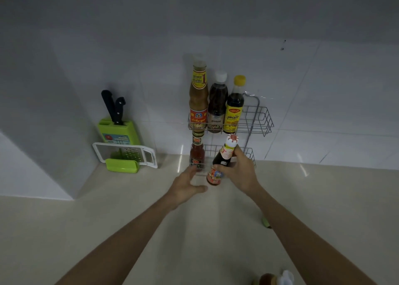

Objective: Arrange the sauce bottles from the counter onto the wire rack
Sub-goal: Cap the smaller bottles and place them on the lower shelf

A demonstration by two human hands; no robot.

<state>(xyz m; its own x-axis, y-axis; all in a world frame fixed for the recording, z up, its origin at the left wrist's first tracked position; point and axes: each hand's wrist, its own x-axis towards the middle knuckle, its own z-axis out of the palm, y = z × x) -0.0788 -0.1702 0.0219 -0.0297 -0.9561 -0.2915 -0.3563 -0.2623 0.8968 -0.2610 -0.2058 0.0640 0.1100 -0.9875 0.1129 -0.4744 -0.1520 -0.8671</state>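
Note:
A two-tier wire rack [262, 120] hangs on the tiled wall. Its upper shelf holds three bottles: a tall brown sauce bottle [198, 96], a dark bottle with a white cap [217, 103] and a dark bottle with a yellow cap [234, 105]. A red chilli sauce bottle [197, 150] stands at the left of the lower shelf. My right hand [240, 170] grips a dark bottle with a red-and-white cap [222, 157], tilted, in front of the lower shelf. My left hand [187, 184] hovers with relaxed fingers just left of that bottle's base, near the rack's front rail.
A green knife block [118, 131] with black-handled knives and a white-and-green grater [127, 155] stand at the back left. A white wall block juts out at the left. More bottle tops [276, 279] show at the bottom edge, on the beige counter [129, 209].

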